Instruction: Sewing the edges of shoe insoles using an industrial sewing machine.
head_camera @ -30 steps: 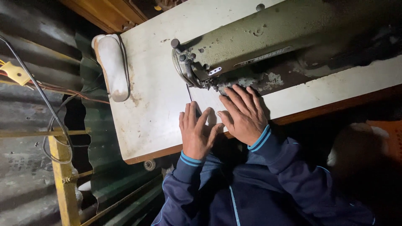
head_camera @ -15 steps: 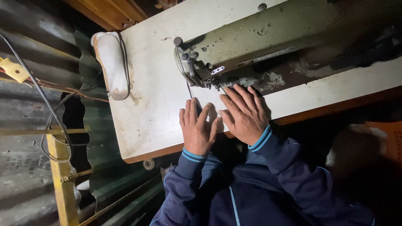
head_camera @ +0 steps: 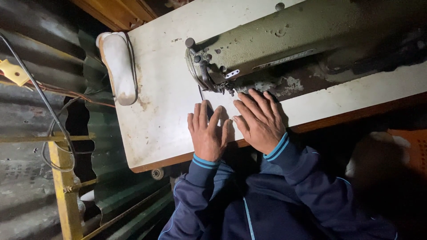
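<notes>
1. Left hand: flat, fingers spread, holding nothing; unmoved from the earlier frames.
2. Right hand: flat, open, fingertips beside the needle; unmoved.
3. White table: under both palms.
4. Sewing machine: needle area indistinct; far end dark, cut off.

2 hands, left and right, 1 sewing machine, 1 table, 1 shoe sole.

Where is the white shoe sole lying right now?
In the head view, the white shoe sole lies at the far left end of the sewing table, left of the green sewing machine and beyond the left hand.
</notes>
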